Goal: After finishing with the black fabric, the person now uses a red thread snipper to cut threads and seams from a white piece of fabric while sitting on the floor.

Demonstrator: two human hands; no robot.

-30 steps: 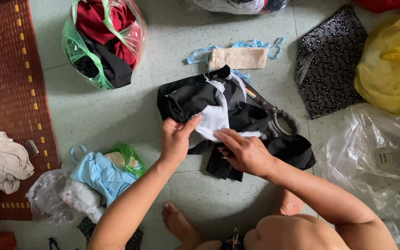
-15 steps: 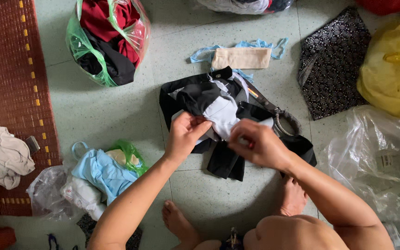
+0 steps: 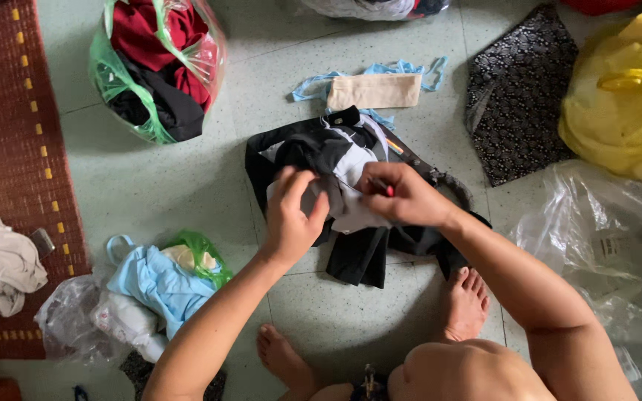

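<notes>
Black and white: the garment (image 3: 351,200) lies crumpled on the pale green tiled floor (image 3: 172,186) at frame centre, under both hands.
Left hand (image 3: 291,219): fingers curled, pinching a grey-white fold of the garment's middle.
Right hand (image 3: 403,197): clenched on the cloth just right of the left hand, with a small red thing (image 3: 390,191) between its fingers; what it is cannot be told.
Texture: soft, rumpled fabric, black edges spilling toward the lower centre.
Upper left: clear plastic bag (image 3: 157,67) stuffed with red and black clothes.
Above the garment: beige folded cloth (image 3: 373,91) on blue straps.
Upper right: black patterned fabric (image 3: 518,96), yellow bag (image 3: 626,96).
Lower left: light blue clothes (image 3: 154,282).
</notes>
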